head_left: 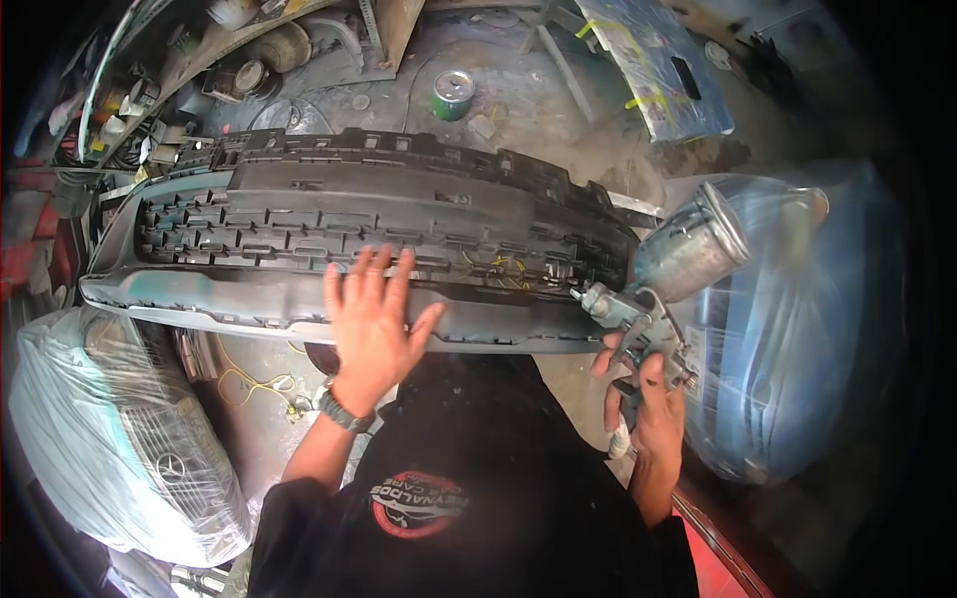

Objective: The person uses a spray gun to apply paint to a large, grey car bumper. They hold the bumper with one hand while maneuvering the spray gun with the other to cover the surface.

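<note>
A long grey car grille panel (pixel 299 214) with rows of slots lies across the middle of the view. My left hand (pixel 371 319) rests flat on its near edge, fingers spread, a watch on the wrist. My right hand (pixel 653 399) grips the handle of a metal spray gun (pixel 638 319). The gun's cup (pixel 693 244) points up and to the right, and its nozzle sits close to the panel's right end.
A green tin can (pixel 454 95) stands on the concrete floor beyond the panel. A plastic-wrapped car front (pixel 130 439) sits at lower left, another plastic-covered car body (pixel 797 319) at right. A blue panel (pixel 658 65) with yellow tape leans at the top. Cluttered shelves are at upper left.
</note>
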Action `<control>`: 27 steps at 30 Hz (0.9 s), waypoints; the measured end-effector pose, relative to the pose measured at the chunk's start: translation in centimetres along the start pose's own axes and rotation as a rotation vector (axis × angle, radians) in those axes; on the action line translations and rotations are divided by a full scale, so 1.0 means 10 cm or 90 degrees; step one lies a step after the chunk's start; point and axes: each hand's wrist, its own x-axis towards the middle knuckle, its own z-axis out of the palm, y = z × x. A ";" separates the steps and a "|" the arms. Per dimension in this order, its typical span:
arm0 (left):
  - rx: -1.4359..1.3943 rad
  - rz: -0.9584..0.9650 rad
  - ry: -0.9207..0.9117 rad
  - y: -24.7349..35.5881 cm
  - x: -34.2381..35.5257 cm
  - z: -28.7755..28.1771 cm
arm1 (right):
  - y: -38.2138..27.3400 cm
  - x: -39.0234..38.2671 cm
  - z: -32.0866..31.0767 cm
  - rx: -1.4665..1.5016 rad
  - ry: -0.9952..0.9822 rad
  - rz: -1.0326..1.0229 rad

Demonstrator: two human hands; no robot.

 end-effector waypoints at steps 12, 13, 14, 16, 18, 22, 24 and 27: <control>0.082 0.014 0.040 -0.39 -0.21 -0.03 | 0.46 -0.40 -0.98 -0.036 -0.011 0.017; 0.103 0.018 0.073 -0.56 -0.20 -0.14 | 0.48 -0.43 -1.09 -0.045 -0.015 0.010; 0.152 -0.034 0.084 -0.72 -0.21 -0.27 | 0.50 -0.43 -1.17 -0.050 -0.022 0.003; 0.200 -0.158 0.142 -1.15 -0.21 -0.42 | 0.46 -0.47 -1.27 -0.057 -0.015 0.013; 0.140 -0.263 0.253 -1.82 -0.38 -0.47 | 0.51 -0.46 -1.41 -0.043 -0.030 0.026; 0.215 -0.338 0.224 -1.42 -0.26 -0.20 | 0.53 -0.48 -1.53 -0.038 -0.032 0.031; 0.212 -0.284 0.174 -0.94 -0.20 -0.04 | 0.57 -0.48 -1.54 -0.041 -0.023 0.032; 0.193 -0.236 0.143 -0.18 -0.21 0.18 | 0.52 -0.43 -1.39 -0.037 -0.036 0.052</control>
